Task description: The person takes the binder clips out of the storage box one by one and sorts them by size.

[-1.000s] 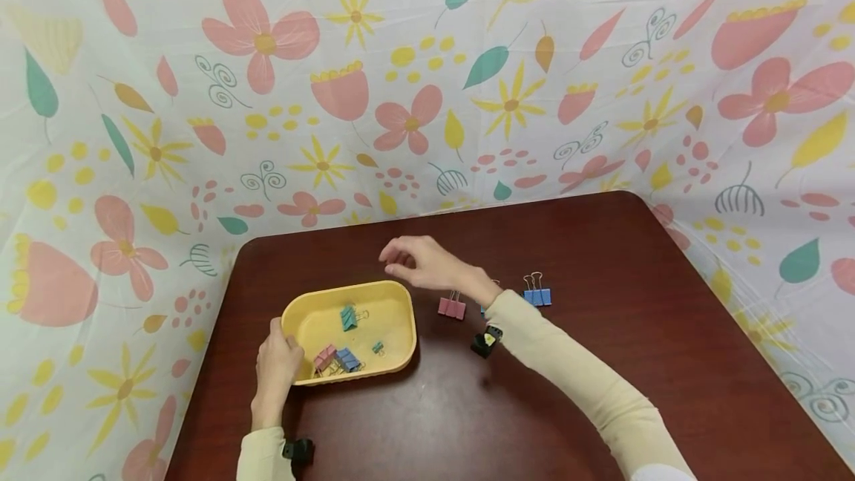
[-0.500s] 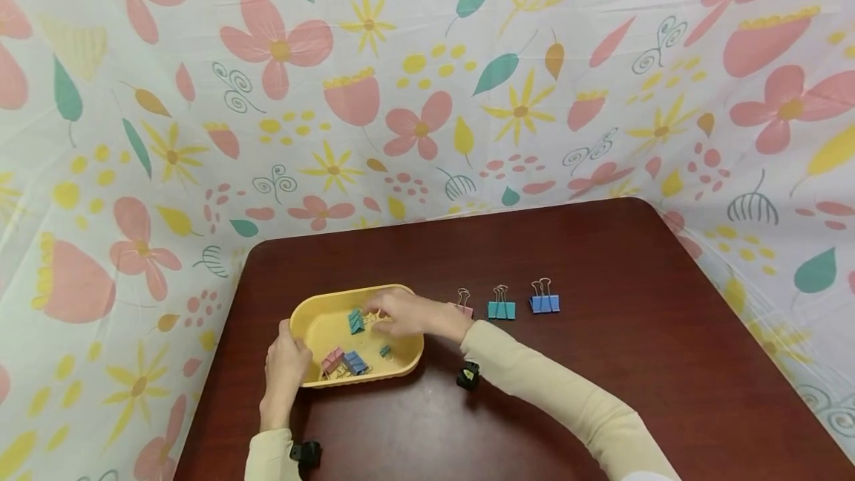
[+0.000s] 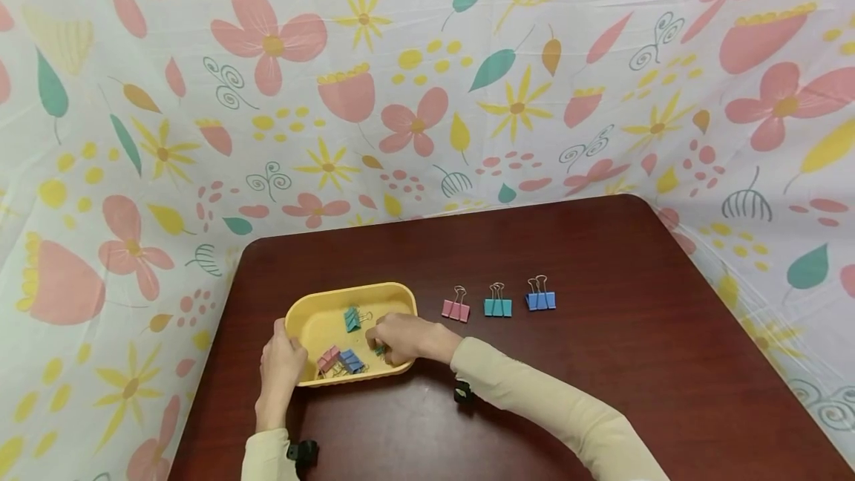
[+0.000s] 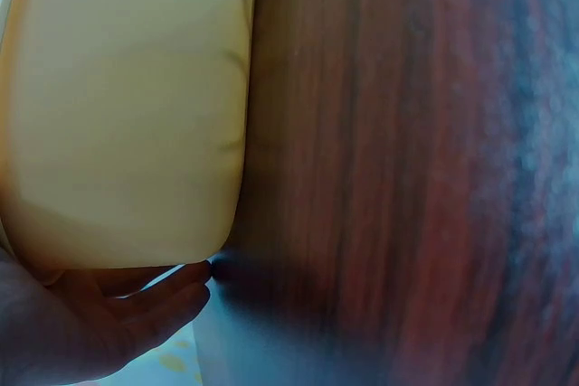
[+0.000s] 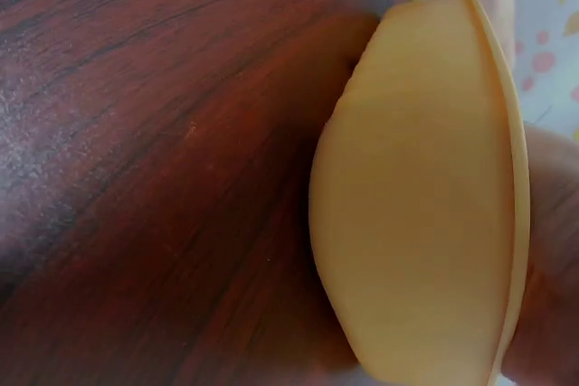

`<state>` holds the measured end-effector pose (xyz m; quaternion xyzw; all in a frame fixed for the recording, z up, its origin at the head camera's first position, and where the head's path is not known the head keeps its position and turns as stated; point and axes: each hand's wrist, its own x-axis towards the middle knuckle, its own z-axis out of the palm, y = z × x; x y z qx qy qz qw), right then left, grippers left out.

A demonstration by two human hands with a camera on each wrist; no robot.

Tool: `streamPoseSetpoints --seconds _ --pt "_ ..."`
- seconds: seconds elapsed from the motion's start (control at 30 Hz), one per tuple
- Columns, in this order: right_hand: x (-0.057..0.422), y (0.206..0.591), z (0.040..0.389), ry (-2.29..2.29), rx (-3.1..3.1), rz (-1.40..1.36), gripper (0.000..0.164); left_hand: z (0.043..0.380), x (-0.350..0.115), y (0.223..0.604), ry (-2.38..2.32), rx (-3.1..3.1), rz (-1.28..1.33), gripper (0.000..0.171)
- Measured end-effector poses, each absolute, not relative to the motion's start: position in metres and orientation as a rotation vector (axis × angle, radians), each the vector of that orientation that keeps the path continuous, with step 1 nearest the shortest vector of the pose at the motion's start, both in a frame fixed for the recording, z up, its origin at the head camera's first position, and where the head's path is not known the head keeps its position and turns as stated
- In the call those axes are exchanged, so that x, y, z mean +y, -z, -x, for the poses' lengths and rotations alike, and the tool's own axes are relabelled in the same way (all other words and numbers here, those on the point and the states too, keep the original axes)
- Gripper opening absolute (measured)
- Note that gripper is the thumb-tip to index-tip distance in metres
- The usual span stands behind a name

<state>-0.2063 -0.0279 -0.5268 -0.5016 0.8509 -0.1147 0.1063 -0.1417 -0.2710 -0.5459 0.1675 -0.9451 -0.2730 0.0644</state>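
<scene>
My left hand (image 3: pixel 280 366) grips the left end of a yellow plastic tray (image 3: pixel 357 292), thumb over the rim; the left wrist view shows the fingers (image 4: pixel 163 309) against its outside. Down inside the tray's right part is my right hand (image 3: pixel 403 336), fingers bent at a small teal binder clip (image 3: pixel 379 350). Whether they pinch it is hidden. Also in the tray lie a larger teal binder clip (image 3: pixel 351 319), a pink binder clip (image 3: pixel 328 358) and a blue binder clip (image 3: pixel 350 361), with gold-coloured wire pieces beside them.
Right of the tray, a pink binder clip (image 3: pixel 456 309), a teal binder clip (image 3: pixel 497 307) and a blue binder clip (image 3: pixel 540 300) stand in a row on the dark wooden table (image 3: pixel 601 362). A flower-patterned cloth (image 3: pixel 427 58) hangs behind the table.
My right hand has come from above the table behind the tray's right end down into the tray, then towards the small teal binder clip. The left hand keeps its hold on the tray.
</scene>
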Motion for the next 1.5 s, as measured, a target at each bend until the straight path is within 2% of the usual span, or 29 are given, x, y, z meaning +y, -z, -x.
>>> streamPoseSetpoints --seconds 0.27,0.7,0.93,1.3,1.5 --pt "-0.026 0.527 0.208 0.54 2.367 1.562 0.01 0.142 -0.273 0.545 0.82 -2.859 -0.503 0.037" --pt "-0.028 0.531 0.206 0.725 2.543 1.582 0.006 0.143 -0.274 0.546 0.828 -2.852 -0.506 0.035" --pt "-0.034 0.528 0.205 0.561 2.585 1.512 0.009 0.145 -0.275 0.543 0.827 -2.851 -0.487 0.036" --pt "-0.068 0.536 0.197 0.465 2.488 1.591 0.054 0.144 -0.273 0.544 0.84 -2.859 -0.485 0.036" --pt "-0.079 0.535 0.198 0.455 2.412 1.64 0.047 0.145 -0.271 0.548 0.833 -2.862 -0.472 0.036"
